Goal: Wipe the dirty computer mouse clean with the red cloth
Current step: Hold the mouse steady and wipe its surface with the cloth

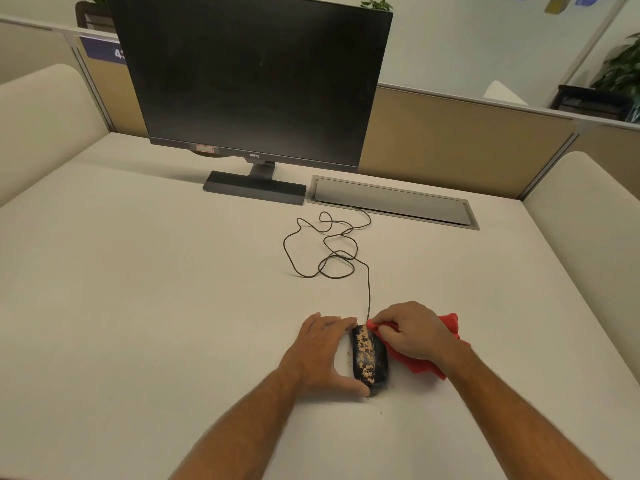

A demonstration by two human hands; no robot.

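Note:
A black wired computer mouse [369, 358] lies on the white desk, its top speckled with tan crumbs. My left hand [323, 353] braces it from the left, with fingers at its front and thumb at its rear. My right hand [414, 332] grips a bunched red cloth [424, 363] and presses a corner of it on the front right of the mouse. Most of the cloth trails out under and behind that hand.
The mouse cable [329, 251] loops across the desk toward a grey cable hatch [394, 202]. A dark monitor [252, 77] on its stand [254, 187] sits at the back. A few crumbs [348, 355] lie beside the mouse. Beige partitions border the desk.

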